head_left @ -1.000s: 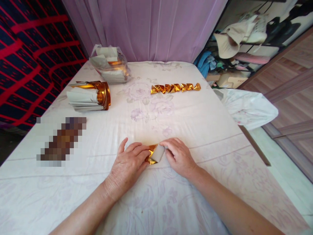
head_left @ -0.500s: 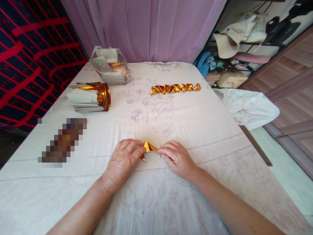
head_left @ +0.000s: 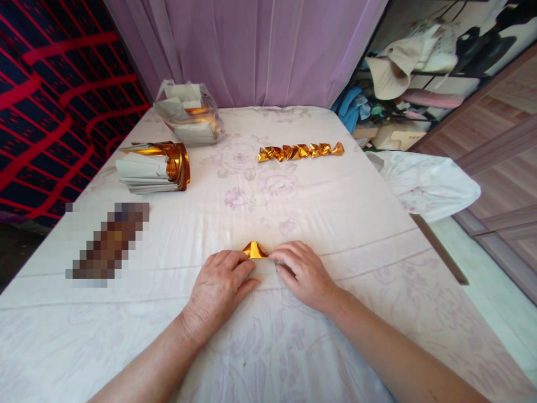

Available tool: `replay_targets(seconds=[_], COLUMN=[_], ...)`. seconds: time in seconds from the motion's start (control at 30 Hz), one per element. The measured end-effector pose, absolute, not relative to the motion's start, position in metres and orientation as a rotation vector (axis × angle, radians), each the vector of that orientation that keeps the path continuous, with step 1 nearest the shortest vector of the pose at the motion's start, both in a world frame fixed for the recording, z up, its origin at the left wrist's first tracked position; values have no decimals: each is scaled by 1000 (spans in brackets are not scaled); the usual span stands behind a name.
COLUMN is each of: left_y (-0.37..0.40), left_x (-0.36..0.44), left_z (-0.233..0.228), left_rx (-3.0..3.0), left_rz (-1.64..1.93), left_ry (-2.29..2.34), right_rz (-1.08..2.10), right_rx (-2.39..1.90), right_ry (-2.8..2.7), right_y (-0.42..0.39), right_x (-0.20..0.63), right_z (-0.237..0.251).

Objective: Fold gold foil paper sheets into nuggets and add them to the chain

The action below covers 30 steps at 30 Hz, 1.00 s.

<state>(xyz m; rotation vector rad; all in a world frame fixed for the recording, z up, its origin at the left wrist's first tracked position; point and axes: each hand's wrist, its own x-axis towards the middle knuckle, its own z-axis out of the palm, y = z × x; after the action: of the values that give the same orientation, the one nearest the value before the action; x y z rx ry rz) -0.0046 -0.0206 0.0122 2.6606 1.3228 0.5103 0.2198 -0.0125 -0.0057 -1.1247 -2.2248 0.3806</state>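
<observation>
A small folded piece of gold foil paper [head_left: 254, 250] lies on the table between my two hands, its middle raised to a peak. My left hand [head_left: 222, 282] holds its left end under bent fingertips, the thumb lying lower on the cloth. At the right end, the fingertips of my right hand [head_left: 302, 274] are closed on the corner, with the thumb tucked beneath. Both ends of the paper are partly hidden by fingers. Farther back, a row of folded gold foil pieces [head_left: 301, 151] stretches across the table's right half.
A fanned stack of gold-and-white foil paper [head_left: 145, 170] stands at the left, with a clear plastic bag [head_left: 191, 115] of more sheets behind it. A blurred-out item [head_left: 111, 240] lies at the left. A floral cloth [head_left: 251, 347] covers the table; a white plastic bag [head_left: 436, 182] hangs beyond its right edge.
My left thumb has come off the foil and moved down toward me. The pointed tip below the left fingers no longer shows, and the paper's peak now faces me. My right hand has barely moved.
</observation>
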Motion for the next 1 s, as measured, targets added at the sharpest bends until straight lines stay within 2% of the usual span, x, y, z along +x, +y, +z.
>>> replay_targets(seconds=[0.6,1.0], left_y=[-6,-10], left_x=[-14,-6], left_z=[9,13], left_rx=[2692,2734], left_rz=[577,616], left_ry=[1221,1331], right_rz=[473,390], right_rx=[-1123,-1115], right_ry=[-2224,-2311], right_y=[-11,-11], right_x=[219,217], right_z=[-8,-6])
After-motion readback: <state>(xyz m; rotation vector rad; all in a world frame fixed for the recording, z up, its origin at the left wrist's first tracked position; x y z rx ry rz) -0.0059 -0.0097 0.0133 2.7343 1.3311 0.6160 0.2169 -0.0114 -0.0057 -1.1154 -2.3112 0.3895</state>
